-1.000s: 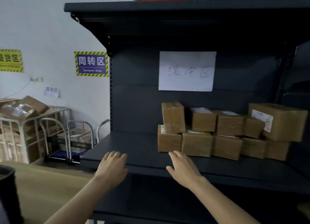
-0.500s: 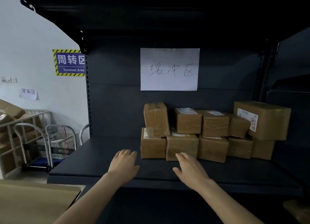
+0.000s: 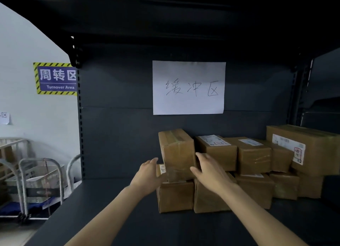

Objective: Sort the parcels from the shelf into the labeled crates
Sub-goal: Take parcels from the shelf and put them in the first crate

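Left hand [image 3: 147,174] at 9, right hand [image 3: 208,170] at 3 of upright parcel [image 3: 175,150]; both wide, empty, likely flanking for 2-sided lift

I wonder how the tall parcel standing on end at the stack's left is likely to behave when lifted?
The tall parcel stands on end and leans slightly atop a lower box, so it may tip if nudged. Its glossy tape wrap looks slippery; a grip from both sides seems wise. The cardboard appears stiff.
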A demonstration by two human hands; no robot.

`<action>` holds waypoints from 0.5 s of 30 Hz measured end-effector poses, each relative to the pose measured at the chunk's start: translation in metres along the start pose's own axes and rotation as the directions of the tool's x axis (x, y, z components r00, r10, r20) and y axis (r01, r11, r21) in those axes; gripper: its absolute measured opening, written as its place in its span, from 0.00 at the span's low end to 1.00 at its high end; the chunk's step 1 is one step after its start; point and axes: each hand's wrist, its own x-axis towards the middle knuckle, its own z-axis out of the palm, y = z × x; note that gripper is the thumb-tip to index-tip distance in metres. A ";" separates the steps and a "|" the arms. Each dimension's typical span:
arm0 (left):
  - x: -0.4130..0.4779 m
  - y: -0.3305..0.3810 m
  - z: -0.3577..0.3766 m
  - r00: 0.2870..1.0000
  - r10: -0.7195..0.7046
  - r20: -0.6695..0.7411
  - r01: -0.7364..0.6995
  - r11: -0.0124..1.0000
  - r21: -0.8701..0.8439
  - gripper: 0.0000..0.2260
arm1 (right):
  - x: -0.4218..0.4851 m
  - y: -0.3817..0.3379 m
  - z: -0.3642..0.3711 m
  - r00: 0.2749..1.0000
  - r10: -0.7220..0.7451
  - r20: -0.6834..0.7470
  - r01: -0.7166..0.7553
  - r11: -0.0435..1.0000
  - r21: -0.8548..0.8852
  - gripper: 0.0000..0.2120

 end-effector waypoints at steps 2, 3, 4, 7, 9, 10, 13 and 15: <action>0.018 0.000 -0.001 1.000 0.011 0.017 -0.011 0.999 -0.033 0.35 | 0.016 -0.001 0.001 0.999 0.033 -0.021 -0.033 0.999 0.014 0.29; 0.026 0.001 -0.001 0.999 0.026 0.024 -0.024 0.997 -0.069 0.33 | 0.022 -0.001 0.001 0.999 0.046 -0.026 -0.046 0.999 0.025 0.28; 0.032 0.002 0.001 0.999 0.044 0.026 -0.041 0.993 -0.114 0.31 | 0.026 -0.002 0.002 0.998 0.056 -0.026 -0.055 0.998 0.040 0.27; 0.041 0.007 0.006 0.998 0.068 0.003 -0.066 0.970 -0.233 0.27 | 0.034 -0.004 0.006 0.998 0.065 -0.007 -0.064 0.990 0.128 0.26; 0.042 0.009 0.007 0.996 0.083 -0.028 -0.088 0.958 -0.272 0.27 | 0.036 -0.007 0.009 0.999 0.050 -0.021 -0.045 0.983 0.180 0.25; 0.042 0.009 0.007 0.995 0.090 -0.048 -0.100 0.952 -0.288 0.29 | 0.036 -0.009 0.009 0.998 0.039 -0.041 -0.030 0.980 0.198 0.24; 0.037 0.009 -0.003 0.983 0.103 -0.154 -0.145 0.945 -0.294 0.33 | 0.037 -0.018 0.009 0.994 0.010 -0.107 0.019 0.963 0.267 0.23; 0.030 0.004 -0.012 0.967 0.105 -0.232 -0.173 0.940 -0.295 0.35 | 0.036 -0.028 0.010 0.990 -0.018 -0.137 0.059 0.951 0.303 0.24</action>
